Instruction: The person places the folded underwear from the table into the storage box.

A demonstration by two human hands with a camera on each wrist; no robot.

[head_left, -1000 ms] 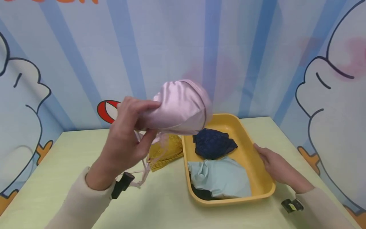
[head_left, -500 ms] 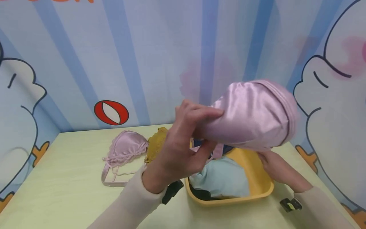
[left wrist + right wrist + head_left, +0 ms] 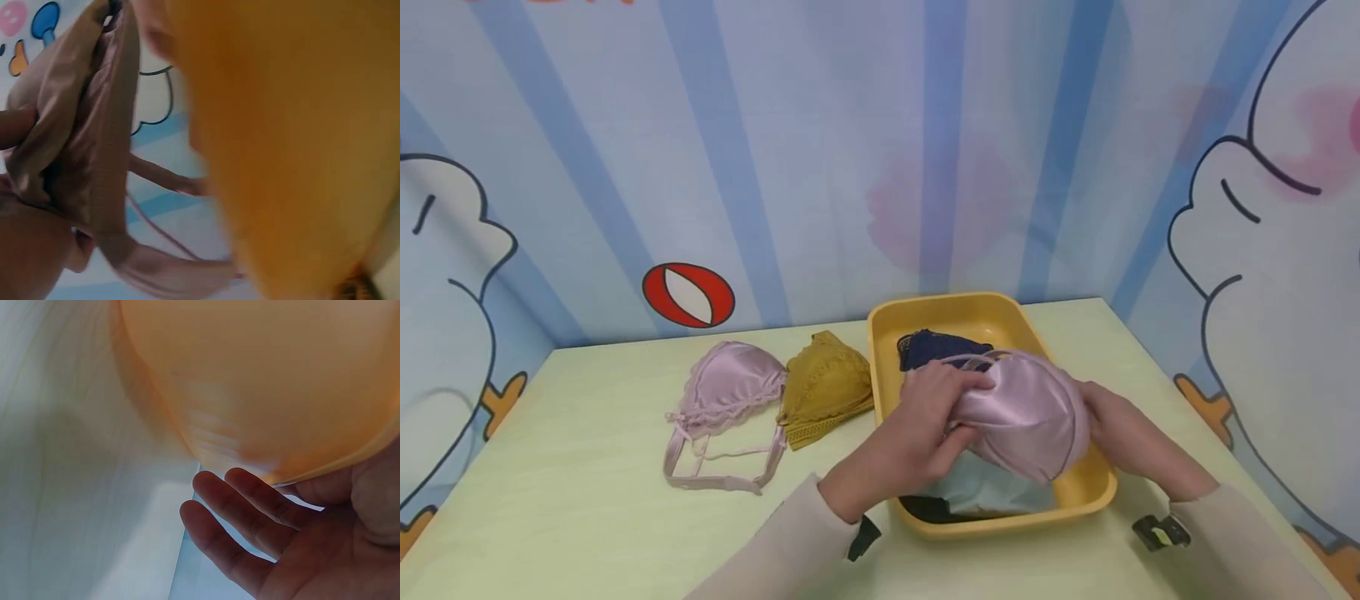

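Observation:
My left hand (image 3: 917, 437) pinches a satiny lilac-pink bra (image 3: 1026, 412) between thumb and fingers, low over the yellow tray (image 3: 1086, 496). In the left wrist view the bra's straps (image 3: 162, 275) hang toward the tray wall. My right hand (image 3: 1138, 442) holds the tray's right rim; seen from the right wrist, its fingers (image 3: 240, 515) lie along the outside of the wall. Inside the tray are a navy lace garment (image 3: 940, 346), a pale blue garment (image 3: 1000, 487) and something black (image 3: 925, 507), all partly covered by the bra and left hand.
Left of the tray, a mustard lace bra (image 3: 827, 383) lies against its wall. Beside that is another lilac bra (image 3: 737, 379), its strap (image 3: 715, 482) looped toward the front. A printed cloth backdrop (image 3: 835, 167) rises behind the pale green table (image 3: 595, 467).
My left hand has carried the lilac-pink bra from the left of the tray rightward, then down over it. My right hand stays at the tray's rim.

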